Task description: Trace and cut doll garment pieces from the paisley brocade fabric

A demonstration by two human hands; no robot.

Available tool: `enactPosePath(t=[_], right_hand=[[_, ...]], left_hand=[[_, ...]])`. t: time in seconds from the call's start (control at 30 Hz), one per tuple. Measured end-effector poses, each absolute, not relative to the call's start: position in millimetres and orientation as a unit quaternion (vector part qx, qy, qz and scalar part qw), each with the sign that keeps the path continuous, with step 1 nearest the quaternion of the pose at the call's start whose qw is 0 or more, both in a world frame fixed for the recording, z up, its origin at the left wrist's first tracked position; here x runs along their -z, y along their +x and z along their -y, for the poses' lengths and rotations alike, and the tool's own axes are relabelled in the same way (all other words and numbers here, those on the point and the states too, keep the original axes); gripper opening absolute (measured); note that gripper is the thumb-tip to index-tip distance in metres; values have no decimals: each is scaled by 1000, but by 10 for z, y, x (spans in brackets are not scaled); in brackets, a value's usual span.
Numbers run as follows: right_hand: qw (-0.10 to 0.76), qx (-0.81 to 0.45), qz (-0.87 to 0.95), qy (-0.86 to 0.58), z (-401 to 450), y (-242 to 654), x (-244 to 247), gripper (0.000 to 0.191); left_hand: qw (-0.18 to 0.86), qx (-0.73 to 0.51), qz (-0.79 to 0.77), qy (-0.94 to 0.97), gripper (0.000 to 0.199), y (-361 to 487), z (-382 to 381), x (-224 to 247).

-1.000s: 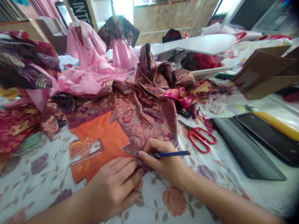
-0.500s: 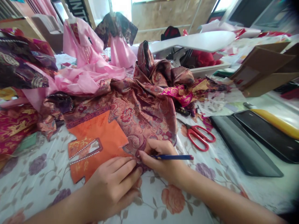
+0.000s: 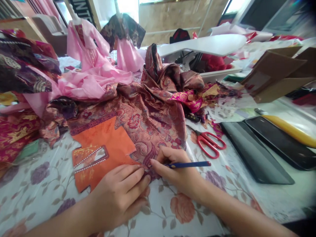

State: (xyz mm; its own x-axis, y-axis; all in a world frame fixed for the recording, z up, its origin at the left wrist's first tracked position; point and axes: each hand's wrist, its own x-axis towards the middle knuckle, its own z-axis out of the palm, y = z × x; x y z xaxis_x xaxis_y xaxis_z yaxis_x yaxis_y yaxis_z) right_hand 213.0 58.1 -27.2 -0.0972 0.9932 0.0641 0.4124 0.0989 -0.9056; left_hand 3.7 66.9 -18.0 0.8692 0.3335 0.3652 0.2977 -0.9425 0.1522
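Observation:
An orange cut-out piece (image 3: 116, 141) with slanted white-beaded strips lies on a copper-red paisley brocade cloth (image 3: 148, 128). My left hand (image 3: 123, 191) rests flat at the lower right edge of the orange piece, its fingers stretched out over the cloth's edge. Between the thumb and fingers of my right hand (image 3: 172, 168) is a dark blue pencil (image 3: 190, 164), pointing left. The pencil's tip is hidden by that hand, which rests on the lower edge of the brocade. Red-handled scissors (image 3: 209, 143) lie just beyond my right hand.
A flowered tablecloth (image 3: 44, 204) covers the table. On the right lie a black flat case (image 3: 259, 154), a phone (image 3: 281, 141) and a yellow tool (image 3: 291, 130), with a cardboard box (image 3: 274, 72) behind. Pink dressed figures (image 3: 85, 46) and heaped fabric stand at the back.
My right hand and the pencil have shifted slightly to the right. My left hand and the orange piece stay where they were.

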Motion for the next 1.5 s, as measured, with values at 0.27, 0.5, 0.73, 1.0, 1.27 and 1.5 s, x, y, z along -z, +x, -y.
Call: enactPosePath(t=[0.27, 0.5, 0.73, 1.0, 1.27, 1.5], right_hand=[[355, -381, 645, -559, -561, 2106, 270, 24], [382, -373, 632, -562, -552, 2104, 266, 26], [389, -363, 639, -555, -544, 2117, 273, 27], [405, -365, 634, -549, -462, 2172, 264, 27], [370, -343, 655, -563, -457, 2130, 248, 26], [382, -356, 641, -563, -455, 2144, 260, 25]], left_hand=[[57, -191, -168, 965, 34, 40, -665, 175], [53, -191, -166, 966, 33, 38, -663, 174], [49, -194, -162, 966, 32, 37, -665, 166], [50, -181, -157, 969, 33, 27, -656, 184], [45, -173, -160, 971, 35, 27, -650, 181], [34, -178, -165, 969, 33, 30, -642, 182]])
